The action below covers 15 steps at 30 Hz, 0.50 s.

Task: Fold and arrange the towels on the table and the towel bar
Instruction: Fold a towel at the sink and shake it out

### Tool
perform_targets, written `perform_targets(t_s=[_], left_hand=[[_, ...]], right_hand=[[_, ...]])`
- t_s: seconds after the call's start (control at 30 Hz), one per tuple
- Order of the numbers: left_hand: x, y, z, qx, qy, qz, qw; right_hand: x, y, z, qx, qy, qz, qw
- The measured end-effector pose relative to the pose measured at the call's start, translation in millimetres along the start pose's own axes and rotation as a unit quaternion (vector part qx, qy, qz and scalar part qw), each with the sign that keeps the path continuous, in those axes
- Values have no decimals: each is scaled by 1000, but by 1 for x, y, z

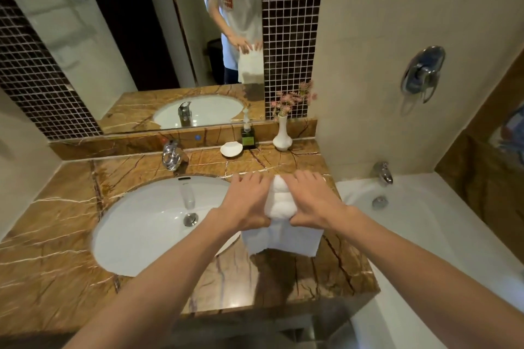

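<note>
Rolling looks like the step in hand in the head view: your left hand (246, 201) and right hand (312, 198) both grip the small white terry-cloth towel (280, 204), fingers draped over the plump roll and thumbs tucked under its near side. The towel lies on the brown veined marble counter (283, 278), just right of the white oval ceramic basin (141, 224), with its flat tail reaching toward you. Keep both thumbs level and the pressure even, I judge, or the soft pile will bulge and the roll will cone at one end. The polished stone looks slick, so the tail may slide. The cloth is thick, limp and compressible.
</note>
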State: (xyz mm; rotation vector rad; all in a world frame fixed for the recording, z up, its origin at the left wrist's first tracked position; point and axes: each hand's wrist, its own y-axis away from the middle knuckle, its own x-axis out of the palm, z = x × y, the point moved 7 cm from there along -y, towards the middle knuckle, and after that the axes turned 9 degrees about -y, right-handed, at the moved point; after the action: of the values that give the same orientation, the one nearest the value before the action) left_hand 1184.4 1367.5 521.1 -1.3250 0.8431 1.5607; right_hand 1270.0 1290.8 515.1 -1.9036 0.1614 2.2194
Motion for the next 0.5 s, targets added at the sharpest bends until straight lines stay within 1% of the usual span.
perform_targets(t_s=[0.27, 0.5], left_hand=[[14, -54, 0, -3, -11, -15, 1000], [28, -103, 4, 0, -21, -31, 999]], right_hand=[[5, -33, -41, 2, 12, -10, 1000], [6, -62, -76, 10, 54, -20, 998]])
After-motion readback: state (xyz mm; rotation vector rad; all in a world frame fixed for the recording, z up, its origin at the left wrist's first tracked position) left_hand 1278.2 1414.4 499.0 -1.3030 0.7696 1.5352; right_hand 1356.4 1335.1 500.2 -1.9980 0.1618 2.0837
